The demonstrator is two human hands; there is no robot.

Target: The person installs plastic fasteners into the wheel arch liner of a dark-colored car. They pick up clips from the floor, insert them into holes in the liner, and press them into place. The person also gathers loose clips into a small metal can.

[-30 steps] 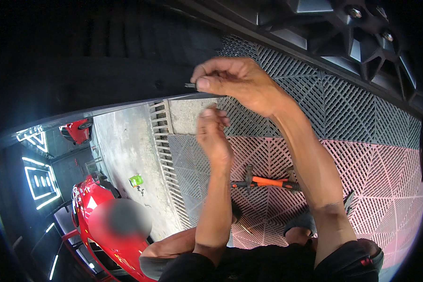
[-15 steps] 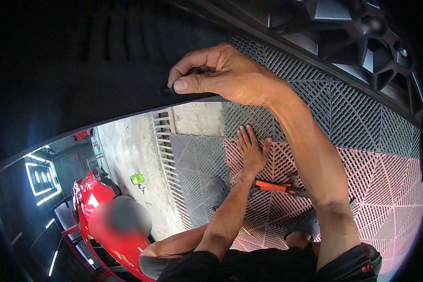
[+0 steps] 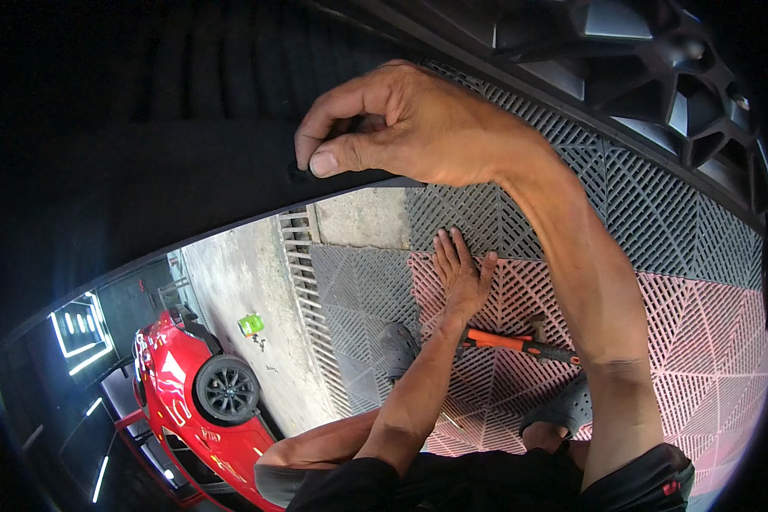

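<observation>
I had the right hand [image 3: 401, 124] on the far side of the scene, its thumb and index finger pinched together over a small dark plug-like piece [image 3: 298, 174]. That piece sat at the fingertips, against the smooth black panel [image 3: 145, 175], just in from its near edge; dark on dark, I could not tell whether it was seated in a hole. The left hand [image 3: 462, 277] was empty and spread, palm down on the grey and pink slatted floor tiles [image 3: 520, 286]. Just to its right and nearer lay a hammer with an orange and black handle [image 3: 497, 340]. A black faceted grille-like part [image 3: 631, 43] filled the far right, and on the left stood a glossy red car [image 3: 175, 367].

I judged that the piece could go in crooked or snap if the fingertips pushed at a slant, since they hid most of it from me. A slip of the pinch could also drop it through the tile slats.

Compared with one second ago, the left hand had come down from the air below the right hand onto the floor, and the right fingertips had shifted left onto the panel, where before the piece's end had stuck out plainly.
</observation>
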